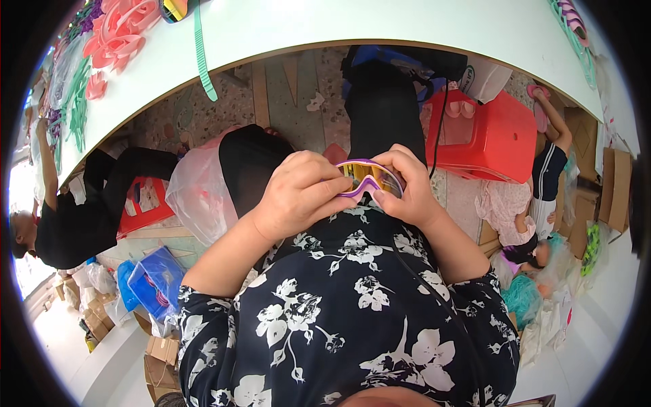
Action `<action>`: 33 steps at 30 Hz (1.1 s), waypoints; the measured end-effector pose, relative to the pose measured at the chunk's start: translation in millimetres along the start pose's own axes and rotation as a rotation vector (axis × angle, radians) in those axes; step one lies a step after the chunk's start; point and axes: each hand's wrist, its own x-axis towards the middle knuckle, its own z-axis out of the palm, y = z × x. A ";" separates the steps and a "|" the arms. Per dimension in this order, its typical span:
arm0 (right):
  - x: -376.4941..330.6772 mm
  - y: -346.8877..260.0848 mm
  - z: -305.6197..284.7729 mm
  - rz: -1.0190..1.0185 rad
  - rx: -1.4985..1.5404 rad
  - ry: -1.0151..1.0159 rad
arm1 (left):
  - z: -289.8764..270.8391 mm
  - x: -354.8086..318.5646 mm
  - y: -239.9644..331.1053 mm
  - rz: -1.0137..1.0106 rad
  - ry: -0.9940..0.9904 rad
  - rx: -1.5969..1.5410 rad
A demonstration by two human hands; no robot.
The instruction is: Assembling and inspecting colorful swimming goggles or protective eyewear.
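A pair of goggles [370, 173] with a purple and white frame and a shiny yellow, mirror-like lens is held over my lap, just in front of my belly. My left hand [302, 193] is closed on its left end, the fingers bent along the frame near the lens. At the other end my right hand [411, 187] grips the frame, with the thumb near the nose notch. Parts of both ends are hidden under my fingers. No strap shows on the goggles.
Beyond my knees curves a white table [305, 27], bearing coral-pink soft frames [122, 30] and green straps [76, 102]. A red plastic stool [485, 136] stands to the right. A clear plastic bag [200, 186] lies by my left leg. People sit on both sides.
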 end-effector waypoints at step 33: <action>23.1 23.0 -8.1 0.109 -0.001 -0.293 | 46.1 -10.0 -23.0 -0.355 -0.137 0.005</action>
